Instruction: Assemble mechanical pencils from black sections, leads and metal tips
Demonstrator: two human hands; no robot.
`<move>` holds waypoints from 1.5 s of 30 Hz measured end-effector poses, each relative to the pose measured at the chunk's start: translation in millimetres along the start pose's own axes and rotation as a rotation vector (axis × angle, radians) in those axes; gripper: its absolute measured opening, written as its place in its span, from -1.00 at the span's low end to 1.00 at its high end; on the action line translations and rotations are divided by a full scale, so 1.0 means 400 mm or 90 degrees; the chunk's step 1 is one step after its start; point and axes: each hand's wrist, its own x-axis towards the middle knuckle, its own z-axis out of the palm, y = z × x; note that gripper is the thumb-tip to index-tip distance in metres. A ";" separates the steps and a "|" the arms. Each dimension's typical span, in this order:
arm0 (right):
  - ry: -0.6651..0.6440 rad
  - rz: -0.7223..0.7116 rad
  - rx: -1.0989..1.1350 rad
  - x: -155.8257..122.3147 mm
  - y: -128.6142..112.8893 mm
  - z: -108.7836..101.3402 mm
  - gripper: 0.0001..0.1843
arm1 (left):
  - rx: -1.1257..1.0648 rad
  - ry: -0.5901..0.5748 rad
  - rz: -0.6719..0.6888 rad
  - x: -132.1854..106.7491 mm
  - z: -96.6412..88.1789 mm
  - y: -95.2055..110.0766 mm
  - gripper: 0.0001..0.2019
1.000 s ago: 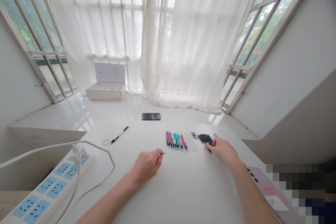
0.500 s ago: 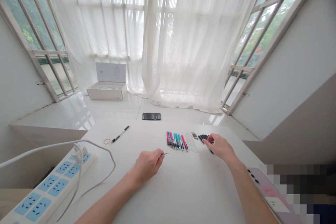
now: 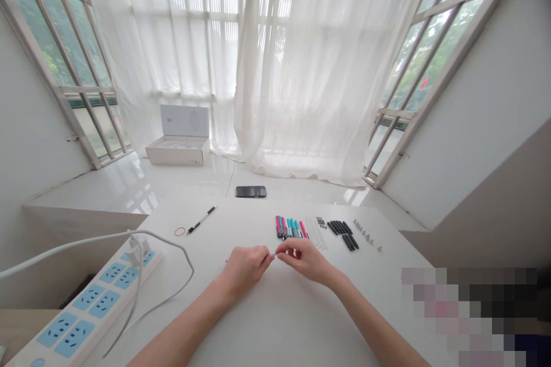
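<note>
1. Low centre of the frame: the left hand (image 3: 245, 268) and right hand (image 3: 305, 260) are curled into close pinches, both holding a thin refill (image 3: 274, 254) between them.
2. Above the hands, on the white table (image 3: 267, 321): separate rows of pink and teal pens (image 3: 290, 228), bare refills (image 3: 316, 233), black barrels (image 3: 342, 234) and small metal parts (image 3: 365, 233).
3. Farther left lies one complete-looking black-and-white pen (image 3: 201, 219).

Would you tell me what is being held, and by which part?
A thin pen refill, it seems: the left hand grips its middle, the right hand pinches near its end.
</note>
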 end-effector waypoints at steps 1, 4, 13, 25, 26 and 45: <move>0.002 -0.004 -0.006 0.000 -0.001 0.001 -0.85 | 0.005 -0.003 -0.003 0.000 0.001 0.000 -0.69; 0.009 -0.009 -0.019 0.000 0.001 0.000 -0.86 | 0.013 -0.015 -0.005 0.001 0.003 0.001 -0.69; 0.284 0.153 -0.320 -0.047 0.155 -0.151 -0.79 | 0.018 -0.060 -0.032 0.002 -0.005 -0.008 -0.74; 0.313 0.333 -0.519 -0.047 0.244 -0.153 -0.76 | -0.038 -0.078 -0.005 0.001 -0.006 -0.008 -0.72; 0.333 0.315 -0.498 -0.046 0.239 -0.153 -0.75 | -0.036 -0.077 -0.007 0.001 -0.005 -0.007 -0.72; 0.146 0.056 0.014 -0.032 0.047 -0.006 -0.84 | -0.011 -0.095 -0.019 0.004 -0.004 0.003 -0.73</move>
